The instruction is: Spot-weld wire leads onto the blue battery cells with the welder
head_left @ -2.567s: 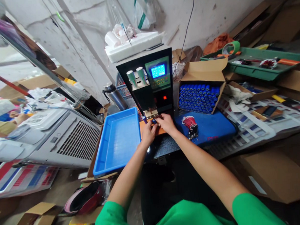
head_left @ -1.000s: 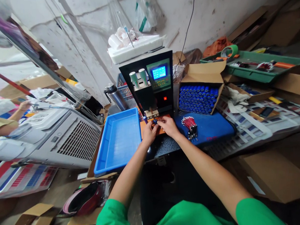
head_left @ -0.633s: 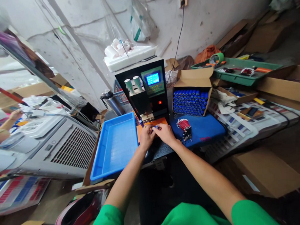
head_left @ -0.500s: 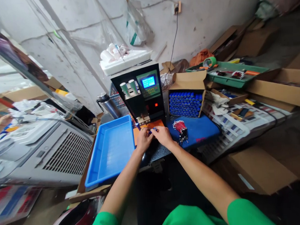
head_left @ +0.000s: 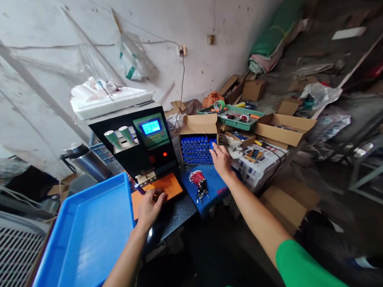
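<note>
My right hand (head_left: 221, 158) is at the right end of a cardboard box (head_left: 198, 123) packed with blue cylinders (head_left: 194, 149), its fingers closed on one blue cylinder at the top corner. My left hand (head_left: 151, 205) rests at the orange board (head_left: 169, 186) with fingers curled; what it may hold is hidden. A blue cylinder (head_left: 138, 188) stands near its fingertips, below the black machine's metal head (head_left: 146, 177). The machine (head_left: 121, 156) has a lit screen (head_left: 151, 127). Red and black wires (head_left: 199, 183) lie bundled on a blue surface (head_left: 216, 184).
A large blue tray (head_left: 97, 239) lies at the left, with a steel flask (head_left: 87, 162) behind it. White foam (head_left: 111, 100) sits on the machine. Behind the right hand are a green tray (head_left: 241, 124) and an open cardboard box (head_left: 282, 132).
My right hand has left my left hand and moved right to the box of cylinders. My left hand stays near the orange board. The view has turned right.
</note>
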{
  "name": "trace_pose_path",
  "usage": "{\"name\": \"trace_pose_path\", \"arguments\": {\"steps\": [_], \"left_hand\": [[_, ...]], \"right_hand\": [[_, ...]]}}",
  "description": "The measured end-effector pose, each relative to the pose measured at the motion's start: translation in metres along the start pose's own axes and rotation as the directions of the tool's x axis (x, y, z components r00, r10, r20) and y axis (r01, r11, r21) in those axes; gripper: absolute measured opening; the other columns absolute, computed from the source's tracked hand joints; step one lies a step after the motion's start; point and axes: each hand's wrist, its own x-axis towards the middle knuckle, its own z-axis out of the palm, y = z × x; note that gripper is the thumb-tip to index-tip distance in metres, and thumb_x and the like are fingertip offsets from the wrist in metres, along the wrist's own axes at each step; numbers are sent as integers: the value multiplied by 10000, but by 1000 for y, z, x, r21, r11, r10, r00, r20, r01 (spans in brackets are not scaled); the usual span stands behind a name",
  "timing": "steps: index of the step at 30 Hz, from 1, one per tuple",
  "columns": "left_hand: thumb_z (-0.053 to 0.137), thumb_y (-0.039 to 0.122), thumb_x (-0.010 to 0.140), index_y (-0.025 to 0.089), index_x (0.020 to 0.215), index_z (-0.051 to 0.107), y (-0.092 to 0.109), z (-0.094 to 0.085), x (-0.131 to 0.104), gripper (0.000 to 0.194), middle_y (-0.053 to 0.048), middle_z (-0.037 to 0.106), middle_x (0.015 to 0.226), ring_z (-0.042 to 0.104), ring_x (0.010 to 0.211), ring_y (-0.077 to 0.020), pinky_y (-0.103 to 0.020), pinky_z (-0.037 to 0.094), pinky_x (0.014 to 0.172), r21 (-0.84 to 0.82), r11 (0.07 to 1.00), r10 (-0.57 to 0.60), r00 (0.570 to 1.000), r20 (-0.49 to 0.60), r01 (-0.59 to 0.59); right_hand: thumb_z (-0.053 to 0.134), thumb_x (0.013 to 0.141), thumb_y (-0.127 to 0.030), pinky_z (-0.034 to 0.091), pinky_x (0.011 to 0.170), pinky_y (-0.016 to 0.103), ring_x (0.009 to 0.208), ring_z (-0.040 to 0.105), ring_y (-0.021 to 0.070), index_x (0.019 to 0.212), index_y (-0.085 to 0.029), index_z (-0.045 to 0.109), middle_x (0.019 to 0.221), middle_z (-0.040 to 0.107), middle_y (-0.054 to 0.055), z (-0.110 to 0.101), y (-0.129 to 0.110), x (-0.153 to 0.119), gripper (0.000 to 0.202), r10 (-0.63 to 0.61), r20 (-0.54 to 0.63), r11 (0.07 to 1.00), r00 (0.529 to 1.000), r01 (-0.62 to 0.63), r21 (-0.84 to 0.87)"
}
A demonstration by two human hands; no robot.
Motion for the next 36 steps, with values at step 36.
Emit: {"name": "trace_pose_path", "arguments": {"steps": [36], "left_hand": [[539,539,845,201,915,679,8,-1,-4,373,-52,727,850,624,709,-196,-312,472,661,11,1000,-13,1000,28,13]], "right_hand": [[426,995,-229,499,821,312,940,682,255,1309,-84,580,1140,651,201,17,-9,55,378,268,215,882,939,-150,-447]]}}
